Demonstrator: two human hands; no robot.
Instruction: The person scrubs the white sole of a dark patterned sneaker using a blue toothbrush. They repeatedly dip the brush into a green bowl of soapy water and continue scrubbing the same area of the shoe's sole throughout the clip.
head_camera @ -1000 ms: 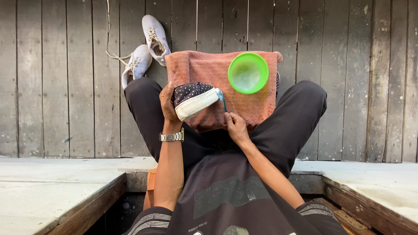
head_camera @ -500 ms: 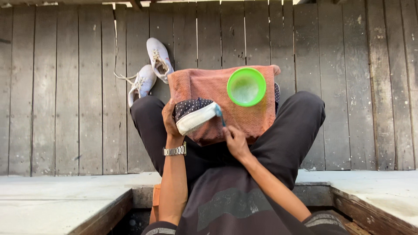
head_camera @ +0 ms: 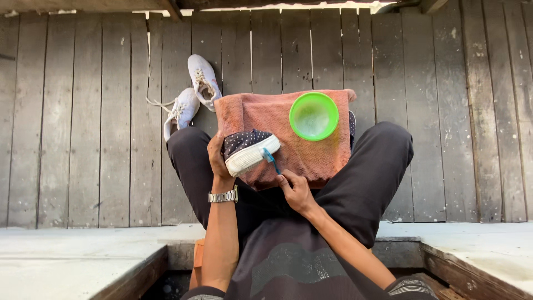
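Note:
My left hand, with a metal watch on the wrist, grips a dark dotted shoe with a white sole, held on its side over a pinkish towel. My right hand holds a small blue brush whose tip touches the white sole near the shoe's front. A green bowl with pale liquid stands on the towel to the right of the shoe. The towel lies across my knees, which are in dark trousers.
Two white lace-up shoes lie on the grey wooden plank floor beyond my left knee, with a loose lace trailing. A pale concrete ledge runs along the near side under me.
The view has shifted, so everything sits lower in frame. Both hands keep their hold; the brush stays against the white sole.

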